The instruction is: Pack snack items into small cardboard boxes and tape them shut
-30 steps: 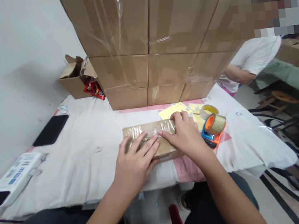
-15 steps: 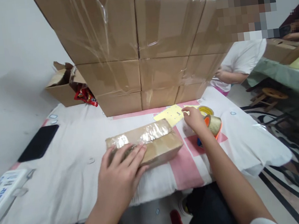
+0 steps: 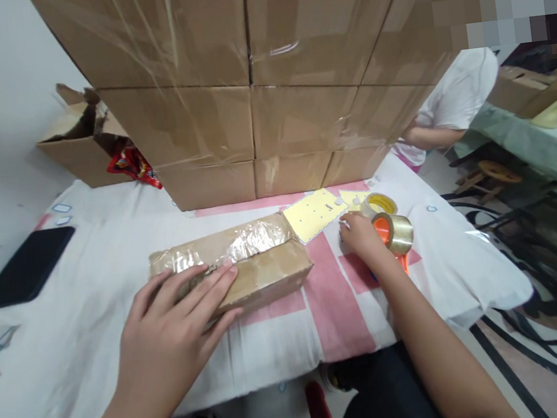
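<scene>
A long cardboard box (image 3: 265,272) with shiny clear tape across its top lies on the cloth-covered table. My left hand (image 3: 179,307) rests on its left part, fingers stretched over the top and thumb along the front side. My right hand (image 3: 360,234) is beyond the box's right end, fingers curled in; whatever they hold, if anything, is hidden. Close by its wrist is an orange tape dispenser (image 3: 381,229) with a roll of tan packing tape (image 3: 400,232), partly covered by my forearm. Just past the hand lie a yellow card (image 3: 313,213) and a clear tape roll (image 3: 382,204).
Stacked, taped cartons (image 3: 209,126) form a wall at the back. An opened carton (image 3: 74,155) and a red packet (image 3: 133,164) stand left of it. A black flat object (image 3: 26,268) lies at left. Someone in a white shirt (image 3: 466,90) is behind the stack at right.
The view has tilted down and shifted. My right hand has drawn slightly back from the yellow card towards the dispenser, its fingers more curled. My left hand stays on the box.
</scene>
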`<state>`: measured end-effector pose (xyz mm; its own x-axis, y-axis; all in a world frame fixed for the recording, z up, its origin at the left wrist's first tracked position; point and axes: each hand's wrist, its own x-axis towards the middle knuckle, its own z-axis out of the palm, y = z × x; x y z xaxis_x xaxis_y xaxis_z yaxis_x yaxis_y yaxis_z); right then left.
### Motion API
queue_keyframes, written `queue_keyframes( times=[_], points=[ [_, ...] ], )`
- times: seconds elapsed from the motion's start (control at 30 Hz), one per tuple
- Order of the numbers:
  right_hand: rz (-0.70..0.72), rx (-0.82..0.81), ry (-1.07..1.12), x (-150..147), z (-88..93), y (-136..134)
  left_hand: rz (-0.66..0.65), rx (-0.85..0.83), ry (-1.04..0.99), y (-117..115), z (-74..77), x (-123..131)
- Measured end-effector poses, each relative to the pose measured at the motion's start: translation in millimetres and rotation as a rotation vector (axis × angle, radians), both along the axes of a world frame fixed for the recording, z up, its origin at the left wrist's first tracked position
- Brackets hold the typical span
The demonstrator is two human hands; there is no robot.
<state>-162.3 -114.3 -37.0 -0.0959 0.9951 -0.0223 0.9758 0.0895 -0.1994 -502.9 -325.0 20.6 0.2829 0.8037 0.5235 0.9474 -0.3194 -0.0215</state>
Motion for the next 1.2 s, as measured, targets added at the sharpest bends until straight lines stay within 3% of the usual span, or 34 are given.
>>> queue_keyframes(
  times=[0.33,0.53,1.1,1.2],
  points=[
    [-0.054,-0.123,-0.177,-17,-1.2,16,0.003,0.018,0.013,1,-0.8,3],
    [-0.083,-0.129,-0.155,-25,-0.7,27,0.006,0.019,0.011,-1,1.4,4],
    [-0.079,0.042,-0.131,-19,1.1,24,0.004,-0.002,0.024,-6,1.4,3],
    [-0.066,0.002,-0.117,-18,-0.4,25,0.003,0.004,0.038,-6,1.4,3]
  ],
)
